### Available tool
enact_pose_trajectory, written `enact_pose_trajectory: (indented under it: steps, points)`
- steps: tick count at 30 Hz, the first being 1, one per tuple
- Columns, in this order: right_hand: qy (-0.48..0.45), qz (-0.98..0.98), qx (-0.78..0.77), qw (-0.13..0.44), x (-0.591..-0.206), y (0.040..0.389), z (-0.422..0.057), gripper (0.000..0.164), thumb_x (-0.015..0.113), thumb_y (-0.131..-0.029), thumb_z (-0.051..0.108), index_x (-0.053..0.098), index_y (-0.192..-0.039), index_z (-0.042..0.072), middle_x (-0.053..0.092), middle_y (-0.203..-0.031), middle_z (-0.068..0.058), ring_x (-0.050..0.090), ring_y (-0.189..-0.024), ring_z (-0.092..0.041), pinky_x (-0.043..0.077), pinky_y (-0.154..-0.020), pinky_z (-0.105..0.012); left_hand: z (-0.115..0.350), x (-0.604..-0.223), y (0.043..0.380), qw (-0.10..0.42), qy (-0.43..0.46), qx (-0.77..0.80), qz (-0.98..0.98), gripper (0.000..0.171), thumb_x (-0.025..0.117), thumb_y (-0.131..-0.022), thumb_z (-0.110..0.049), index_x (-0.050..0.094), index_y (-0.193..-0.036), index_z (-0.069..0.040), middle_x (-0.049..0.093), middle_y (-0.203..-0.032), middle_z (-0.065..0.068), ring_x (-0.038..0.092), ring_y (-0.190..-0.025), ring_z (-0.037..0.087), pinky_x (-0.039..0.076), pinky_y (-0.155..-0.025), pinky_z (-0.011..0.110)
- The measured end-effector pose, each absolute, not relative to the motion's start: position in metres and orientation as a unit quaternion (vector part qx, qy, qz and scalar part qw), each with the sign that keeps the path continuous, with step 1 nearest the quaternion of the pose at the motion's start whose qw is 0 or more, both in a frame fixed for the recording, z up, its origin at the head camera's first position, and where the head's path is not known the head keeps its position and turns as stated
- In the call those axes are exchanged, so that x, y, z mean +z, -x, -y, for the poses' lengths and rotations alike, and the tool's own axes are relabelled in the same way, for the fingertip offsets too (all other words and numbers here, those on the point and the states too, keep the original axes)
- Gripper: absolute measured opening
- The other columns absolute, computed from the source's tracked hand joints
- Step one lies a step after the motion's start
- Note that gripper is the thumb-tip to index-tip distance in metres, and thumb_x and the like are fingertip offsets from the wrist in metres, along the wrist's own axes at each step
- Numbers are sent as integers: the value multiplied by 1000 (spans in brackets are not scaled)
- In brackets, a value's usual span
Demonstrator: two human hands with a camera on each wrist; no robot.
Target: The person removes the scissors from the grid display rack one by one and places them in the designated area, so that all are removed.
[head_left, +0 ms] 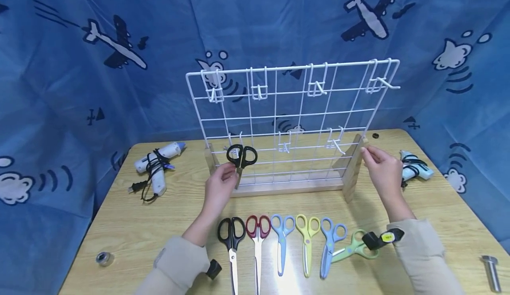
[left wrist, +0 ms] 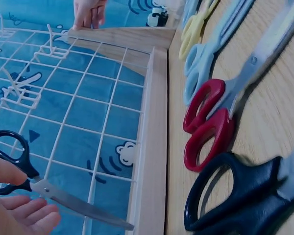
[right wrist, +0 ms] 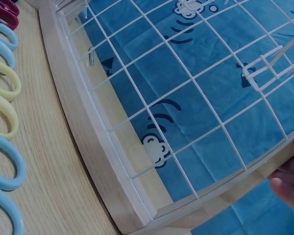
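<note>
My left hand (head_left: 221,185) holds a small pair of black-handled scissors (head_left: 239,158) near the pivot, handles up and blades down, in front of the lower left of a white wire grid rack (head_left: 275,118). In the left wrist view, the thumb and fingers lie around the lower handle of these scissors (left wrist: 83,204), whose tip is close to the rack's wooden base (left wrist: 152,147). My right hand (head_left: 383,166) grips the top of the rack's right wooden upright (head_left: 352,171). The right wrist view shows its fingers (right wrist: 289,191) at that upright's edge.
In front of the rack lie black scissors (head_left: 232,242), red scissors (head_left: 258,237), blue, yellow (head_left: 307,246) and green scissors (head_left: 354,248). Corded glue guns stand left (head_left: 159,166) and right (head_left: 416,166). A bolt (head_left: 492,273) is at the right edge. White hooks (head_left: 260,89) hang on the grid.
</note>
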State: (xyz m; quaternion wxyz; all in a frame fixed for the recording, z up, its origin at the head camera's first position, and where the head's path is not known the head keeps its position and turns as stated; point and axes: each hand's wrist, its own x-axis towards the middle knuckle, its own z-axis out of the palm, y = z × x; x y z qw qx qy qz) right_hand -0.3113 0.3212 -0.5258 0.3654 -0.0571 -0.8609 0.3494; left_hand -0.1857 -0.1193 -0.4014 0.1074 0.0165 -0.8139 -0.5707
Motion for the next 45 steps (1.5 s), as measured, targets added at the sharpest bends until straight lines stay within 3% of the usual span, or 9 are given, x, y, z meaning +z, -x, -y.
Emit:
enact_pose_trajectory:
  steps: [10, 22, 40, 43, 45]
  points:
    - [55, 867, 335, 366, -527, 311, -320, 27, 53, -73, 53, 60, -95, 38, 65, -88, 7, 62, -63, -4, 47, -51, -9, 117, -409, 199, 107, -5, -557, 823, 18, 57, -78, -9, 57, -94, 0, 61, -94, 12, 58, -85, 21, 50, -73, 27]
    - [53, 862, 339, 374, -528, 312, -322, 25, 54, -73, 53, 60, -94, 40, 65, -87, 8, 61, -63, -1, 45, -49, -6, 123, -409, 199, 82, -7, -548, 832, 18, 61, -76, -19, 60, -87, -3, 61, -84, 8, 56, -76, 18, 48, -66, 27]
    - [65, 866, 339, 362, -526, 310, -321, 28, 52, -73, 55, 60, -94, 39, 64, -88, 9, 61, -63, 0, 47, -51, -9, 127, -392, 180, 47, 8, -610, 791, 20, 64, -75, -20, 61, -84, -3, 59, -87, 8, 59, -76, 15, 50, -71, 25]
    - [68, 868, 339, 356, -527, 310, -321, 28, 52, -73, 55, 59, -95, 39, 64, -90, 9, 61, -65, 0, 48, -52, -10, 135, -407, 180, 56, 27, -625, 778, 21, 64, -75, -21, 60, -84, -3, 59, -87, 9, 59, -76, 18, 50, -71, 27]
    - [69, 869, 335, 357, -528, 311, -321, 28, 52, -73, 55, 59, -95, 40, 64, -90, 9, 61, -65, 0, 48, -52, -10, 147, -436, 187, 62, 44, -631, 772, 22, 64, -75, -22, 61, -86, -4, 60, -88, 9, 59, -75, 19, 51, -68, 27]
